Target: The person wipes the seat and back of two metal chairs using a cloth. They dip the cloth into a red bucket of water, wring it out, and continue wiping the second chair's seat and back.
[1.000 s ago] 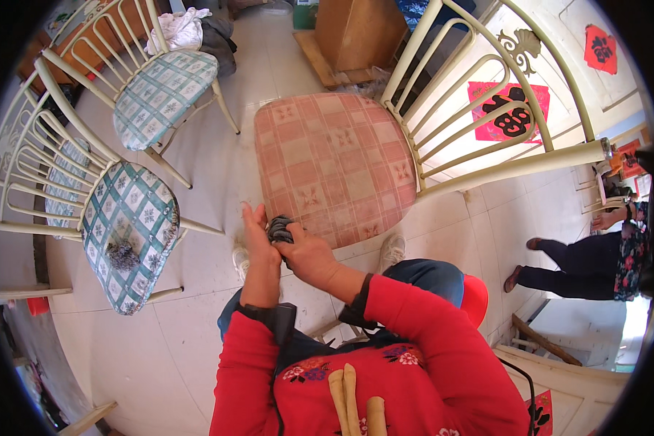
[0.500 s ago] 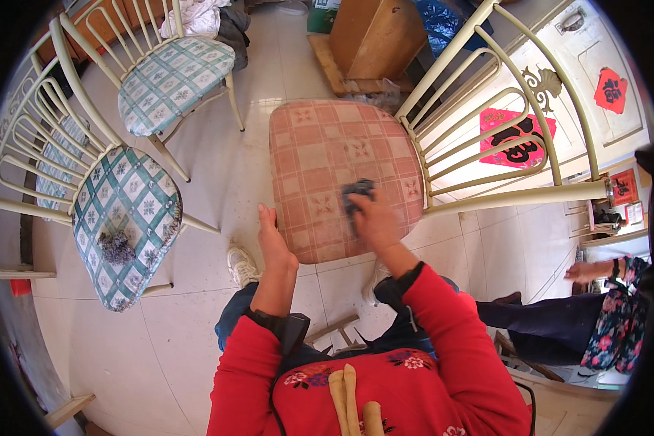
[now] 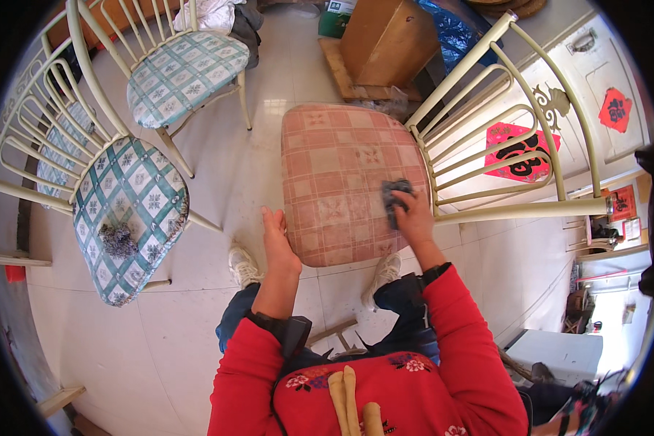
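Note:
A pink checked seat (image 3: 341,163) with a flower pattern belongs to a cream metal chair, which stands sideways in front of me with its back to the right. My right hand (image 3: 414,218) grips a dark, bunched cloth (image 3: 396,202) and presses it on the seat's right part, close to the backrest. At the seat's left edge, my left hand (image 3: 277,243) rests upright, its palm side toward the edge and its fingers stretched out.
Left stands a chair with a green checked seat (image 3: 149,185), a grey scrubbing ball (image 3: 118,240) lying on it. Behind it is another green-seated chair (image 3: 189,73). A brown wooden box (image 3: 389,43) stands beyond the pink seat. At lower right another person (image 3: 581,407) is partly visible.
My right hand has slid the cloth rightward across the seat toward the backrest. My left hand stays at the seat's edge. The other person at right has moved lower, toward the picture's rim.

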Motion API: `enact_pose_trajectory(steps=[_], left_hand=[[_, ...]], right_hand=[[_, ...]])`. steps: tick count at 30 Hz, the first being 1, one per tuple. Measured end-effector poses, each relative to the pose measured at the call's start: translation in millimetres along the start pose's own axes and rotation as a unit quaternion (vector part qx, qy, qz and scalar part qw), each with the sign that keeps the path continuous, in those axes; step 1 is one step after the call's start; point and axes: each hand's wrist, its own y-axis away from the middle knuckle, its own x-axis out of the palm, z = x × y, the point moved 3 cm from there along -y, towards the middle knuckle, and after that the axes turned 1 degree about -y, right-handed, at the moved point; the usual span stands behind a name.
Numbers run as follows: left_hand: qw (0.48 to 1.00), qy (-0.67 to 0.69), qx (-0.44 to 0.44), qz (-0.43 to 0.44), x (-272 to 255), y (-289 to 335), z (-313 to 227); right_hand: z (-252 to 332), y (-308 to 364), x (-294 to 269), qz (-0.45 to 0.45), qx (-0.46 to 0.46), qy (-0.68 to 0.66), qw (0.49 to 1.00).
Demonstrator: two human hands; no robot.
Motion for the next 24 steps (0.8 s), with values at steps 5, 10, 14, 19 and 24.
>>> enact_pose_trajectory(steps=[5, 10, 14, 19, 24], left_hand=[[0.999, 0.018, 0.011, -0.033, 3, -4, 11], [0.995, 0.100, 0.008, 0.005, 6, -6, 9], [0.990, 0.140, 0.033, 0.010, 2, -7, 5], [0.999, 0.031, 0.014, 0.015, 1, -9, 7], [0.999, 0.010, 0.037, 0.000, 6, -11, 13]], right_hand=[[48, 6, 19, -0.003, -0.038, -0.006, 0.999], [171, 35, 58, 0.121, -0.227, -0.091, 0.962], [169, 29, 67, 0.157, -0.233, -0.157, 0.947], [25, -30, 17, -0.013, -0.079, -0.116, 0.990], [14, -49, 24, 0.015, 0.047, 0.032, 0.998]])
